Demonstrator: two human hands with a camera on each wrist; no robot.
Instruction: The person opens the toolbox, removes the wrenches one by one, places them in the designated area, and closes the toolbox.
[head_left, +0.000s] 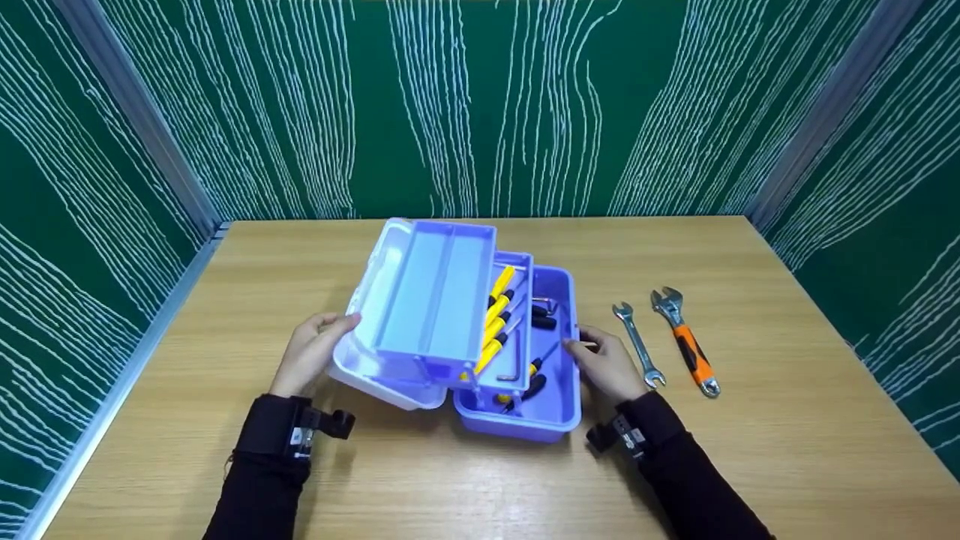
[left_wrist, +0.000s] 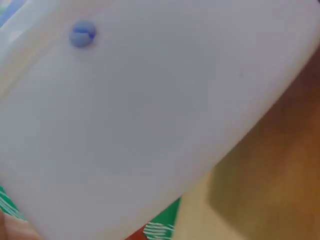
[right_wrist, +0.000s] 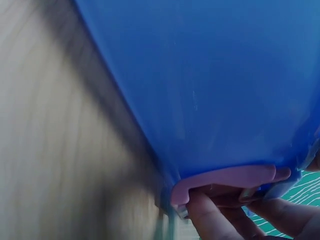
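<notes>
A purple toolbox (head_left: pixel 517 429) stands mid-table, its whitish lid (head_left: pixel 375 382) swung out to the left and its stepped trays spread. My left hand (head_left: pixel 304 356) grips the lid's outer edge, thumb on the inside; the left wrist view is mostly filled by the lid's pale end wall (left_wrist: pixel 150 100). At the box's right side, my right hand (head_left: pixel 611 367) holds the wall, thumb at the rim. Its fingers (right_wrist: pixel 212 217) curl at a pink latch (right_wrist: pixel 225 180) on that wall. Yellow-and-black screwdrivers (head_left: pixel 495 326) lie in the middle tray, beside an L-shaped hex key (head_left: pixel 517 360).
Right of the toolbox lie an open-ended wrench (head_left: pixel 636 337) and an adjustable wrench (head_left: pixel 694 356) with an orange-and-black handle. The two-compartment top tray (head_left: pixel 431 292) holds nothing. Black-handled tools (head_left: pixel 544 321) lie in the box bottom. Green white-streaked panels (head_left: pixel 525 112) enclose the wooden table (head_left: pixel 465 495).
</notes>
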